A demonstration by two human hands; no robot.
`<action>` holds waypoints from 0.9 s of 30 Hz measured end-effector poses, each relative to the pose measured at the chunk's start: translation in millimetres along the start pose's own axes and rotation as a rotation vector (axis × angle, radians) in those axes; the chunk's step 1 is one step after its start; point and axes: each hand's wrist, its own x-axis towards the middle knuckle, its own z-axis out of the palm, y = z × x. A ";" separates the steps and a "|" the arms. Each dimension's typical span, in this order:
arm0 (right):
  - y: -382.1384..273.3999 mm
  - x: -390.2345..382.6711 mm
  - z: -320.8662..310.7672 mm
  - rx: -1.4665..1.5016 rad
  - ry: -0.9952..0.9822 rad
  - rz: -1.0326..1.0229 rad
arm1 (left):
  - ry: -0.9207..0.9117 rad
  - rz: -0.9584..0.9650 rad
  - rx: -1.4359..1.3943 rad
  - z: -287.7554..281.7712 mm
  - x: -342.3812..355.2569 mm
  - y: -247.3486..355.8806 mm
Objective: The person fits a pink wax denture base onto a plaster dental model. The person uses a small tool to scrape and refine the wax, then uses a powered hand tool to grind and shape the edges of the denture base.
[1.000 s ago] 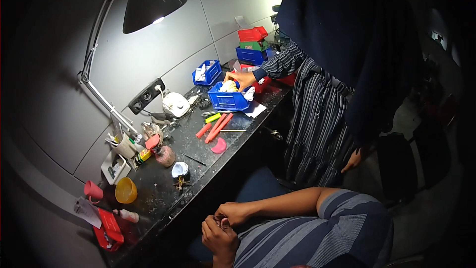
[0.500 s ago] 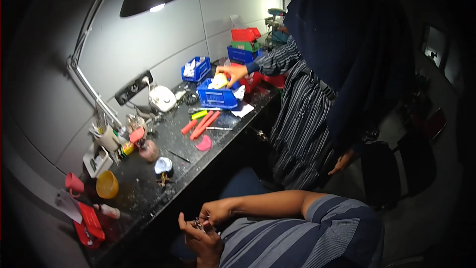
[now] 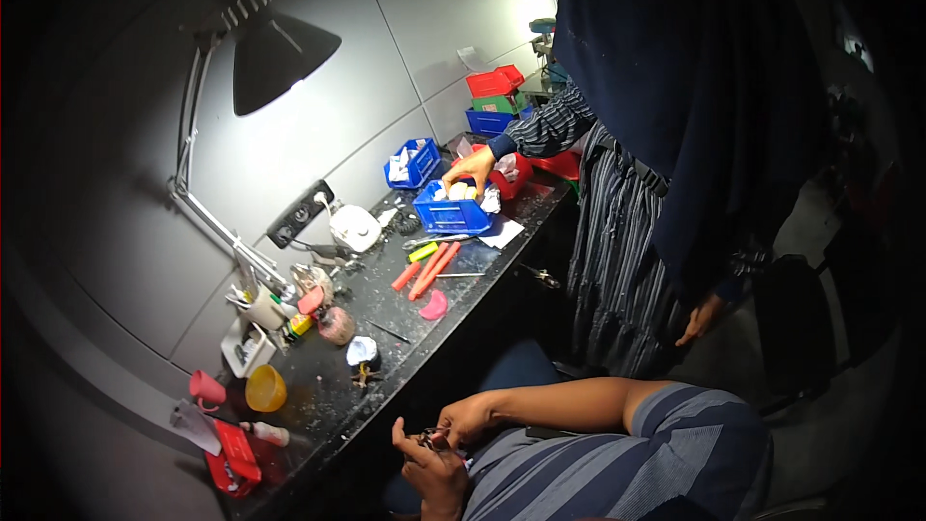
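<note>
In the head view my left hand [image 3: 432,471] and my right hand [image 3: 465,419] meet low in front of me, off the bench's front edge. Both are closed round a small, shiny dark object [image 3: 436,439] that is too small to identify; my left index finger sticks up. On the bench [image 3: 318,415] nearest them lie a small brassy item [image 3: 365,376], a white-filled cup [image 3: 361,349] and a thin dark tool [image 3: 389,332]. A standing co-worker [image 3: 675,106] has one hand [image 3: 473,167] in a blue bin [image 3: 453,219]; the other hand [image 3: 702,318] hangs down.
A desk lamp [image 3: 270,63] arches over the bench. Red and yellow-green sticks [image 3: 432,272], a pink piece [image 3: 434,305], a yellow bowl [image 3: 265,390], a pink mug [image 3: 207,389], a red tray [image 3: 231,458] and stacked bins [image 3: 495,81] are on it. A black chair [image 3: 791,328] stands right.
My left index finger has lifted and more of the small object shows between my hands. The co-worker's hand stays in the blue bin. The whole view has shifted slightly.
</note>
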 end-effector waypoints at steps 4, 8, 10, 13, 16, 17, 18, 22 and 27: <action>-11.6 -5.8 0.5 -0.138 -0.002 -0.060 | 0.024 -0.026 -0.001 -1.5 1.7 -6.3; -13.7 -11.2 -4.1 -0.179 0.072 -0.232 | 0.009 -0.062 0.016 0.3 4.7 -12.5; -24.8 -19.8 -5.7 -0.215 0.080 -0.298 | 0.022 -0.082 -0.009 3.2 9.4 -19.7; -36.8 -28.7 -4.8 -0.721 0.191 -0.493 | 0.008 -0.129 -0.154 8.0 17.2 -34.9; -46.5 -41.6 0.2 -0.551 0.209 -0.381 | -0.049 -0.192 -0.194 4.5 21.8 -34.3; -37.6 -37.4 -4.0 -0.599 0.153 -0.462 | -0.052 -0.192 -0.201 5.2 23.9 -38.5; -28.7 -33.6 -8.4 -0.647 0.096 -0.542 | -0.071 -0.188 -0.178 6.4 25.4 -44.8; -12.6 -38.6 0.5 -0.814 -0.011 -0.656 | -0.117 -0.240 -0.272 6.3 25.6 -38.0; -13.8 -48.8 6.9 -0.777 -0.014 -0.659 | -0.195 -0.216 -0.296 7.2 31.7 -41.1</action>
